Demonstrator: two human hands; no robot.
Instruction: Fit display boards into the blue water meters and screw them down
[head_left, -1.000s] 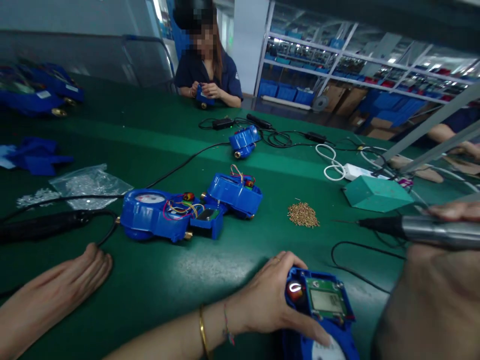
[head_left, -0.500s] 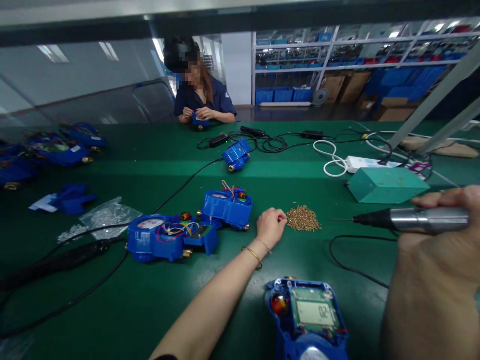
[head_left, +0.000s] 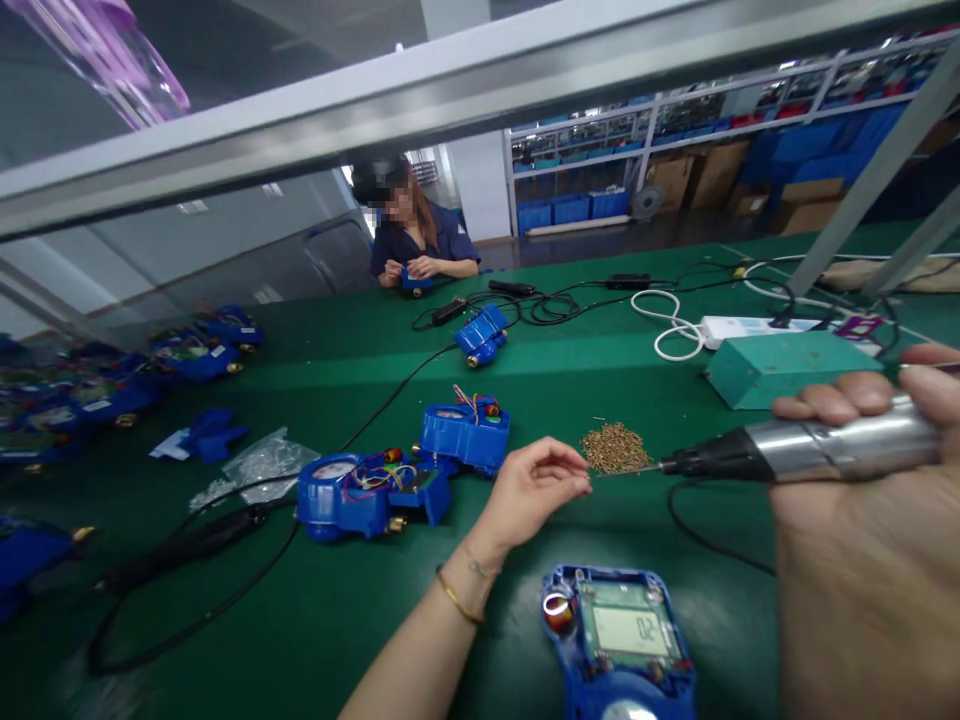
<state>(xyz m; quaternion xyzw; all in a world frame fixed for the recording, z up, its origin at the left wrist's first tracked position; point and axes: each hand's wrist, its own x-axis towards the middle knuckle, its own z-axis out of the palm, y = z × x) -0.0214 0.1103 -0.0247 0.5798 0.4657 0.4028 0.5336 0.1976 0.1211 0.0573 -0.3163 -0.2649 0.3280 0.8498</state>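
My left hand (head_left: 536,492) is beside a pile of small brass-coloured screws (head_left: 616,447), thumb and fingertips drawn together in a pinch. Whatever is between those tips is too small to make out. My right hand (head_left: 855,480) is wrapped round a silver and black electric screwdriver (head_left: 814,440), held level. Its thin bit points left, past the pile's near edge, with the tip close to my left fingertips. Nearest me lies an opened blue meter (head_left: 619,640) with a lit display and a bare circuit board.
Left of my hand are two blue meters with loose wires, one nearer (head_left: 345,495) and one behind (head_left: 465,435). A clear plastic bag (head_left: 270,465) and more meters (head_left: 195,350) lie farther left. A green block (head_left: 795,370) stands at right. A co-worker (head_left: 420,235) sits opposite.
My left hand has drawn back slightly from the screw pile toward me. The screwdriver has moved left, bringing its bit to my left fingertips. The whole view has tilted.
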